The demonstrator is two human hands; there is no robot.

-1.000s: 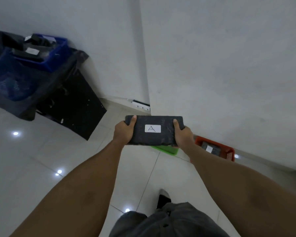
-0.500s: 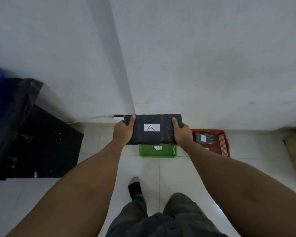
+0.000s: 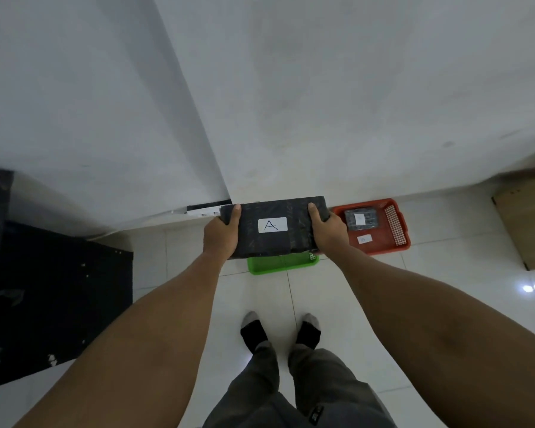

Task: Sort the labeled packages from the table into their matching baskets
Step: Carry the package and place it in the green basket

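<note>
The left hand point(image 3: 221, 234) and the right hand point(image 3: 328, 231) are both closed on the two ends of a black package point(image 3: 275, 230) with a white label "A", holding it in the air above the green basket point(image 3: 283, 264). Just beside, the red basket point(image 3: 380, 247) holds another small package point(image 3: 361, 219).

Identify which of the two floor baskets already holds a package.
The red basket: a dark package lies inside it. The green basket shows none, though the held package hides most of it.

Both arms outstretched, left hand point(image 3: 221, 235) and right hand point(image 3: 328, 230) clamped, fingers apparently curled underneath.
</note>
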